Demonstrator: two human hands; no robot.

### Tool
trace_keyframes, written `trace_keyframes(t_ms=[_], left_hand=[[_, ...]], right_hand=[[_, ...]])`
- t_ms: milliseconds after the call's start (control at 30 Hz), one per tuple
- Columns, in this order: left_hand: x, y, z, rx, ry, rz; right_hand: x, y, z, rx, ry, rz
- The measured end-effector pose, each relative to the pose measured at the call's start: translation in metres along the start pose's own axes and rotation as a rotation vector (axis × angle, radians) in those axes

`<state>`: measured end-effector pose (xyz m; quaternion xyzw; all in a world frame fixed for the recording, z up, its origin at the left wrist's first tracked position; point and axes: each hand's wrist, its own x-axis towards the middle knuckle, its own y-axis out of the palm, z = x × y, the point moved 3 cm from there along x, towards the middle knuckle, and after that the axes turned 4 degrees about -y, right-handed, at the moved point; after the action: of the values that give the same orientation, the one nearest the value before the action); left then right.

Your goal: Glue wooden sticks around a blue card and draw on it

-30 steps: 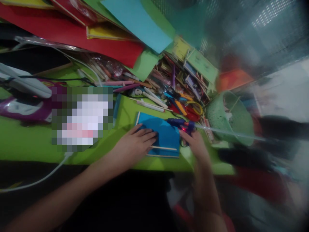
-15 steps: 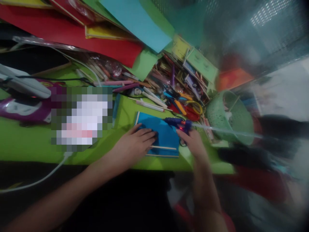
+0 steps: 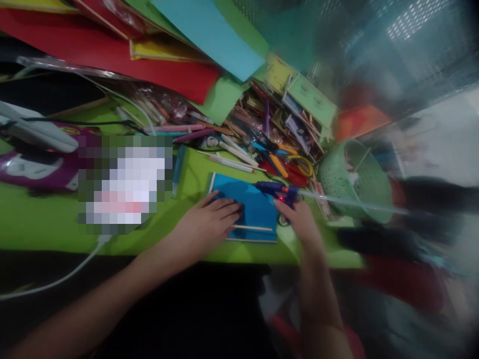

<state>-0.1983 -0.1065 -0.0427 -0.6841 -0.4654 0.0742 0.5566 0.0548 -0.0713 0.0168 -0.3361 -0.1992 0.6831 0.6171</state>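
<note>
A blue card [image 3: 254, 207] lies on the green table [image 3: 45, 224] near its front edge, with thin wooden sticks [image 3: 252, 228] along its edges. My left hand [image 3: 209, 222] lies flat on the card's left part, fingers stretched out. My right hand [image 3: 299, 222] grips a blue glue gun [image 3: 275, 188] whose nozzle points left over the card's upper right corner. A clear glue stick [image 3: 348, 202] juts out of the gun's back toward the right.
Several pens, scissors [image 3: 290, 167] and sticks are heaped behind the card. A green basket [image 3: 354, 179] stands to the right. Red [image 3: 112, 55], light blue [image 3: 209, 30] and green paper sheets lie at the back. A purple device [image 3: 33, 167] and a white cable [image 3: 56, 279] are at left.
The glue gun and my right hand have shifted slightly left toward the card. My left hand has stayed flat on the card.
</note>
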Motion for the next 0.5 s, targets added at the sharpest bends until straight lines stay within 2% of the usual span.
trace_keyframes(t_ms=[333,500], left_hand=[[0.0003,-0.0061,-0.0010,0.009,-0.022,0.040],[0.0058,-0.0090,-0.0069,0.053,-0.009,0.118]], right_hand=[[-0.0044,-0.0080,-0.0034,0.014,0.049,-0.018],[-0.0039,-0.0092,-0.0008,0.108,0.055,-0.022]])
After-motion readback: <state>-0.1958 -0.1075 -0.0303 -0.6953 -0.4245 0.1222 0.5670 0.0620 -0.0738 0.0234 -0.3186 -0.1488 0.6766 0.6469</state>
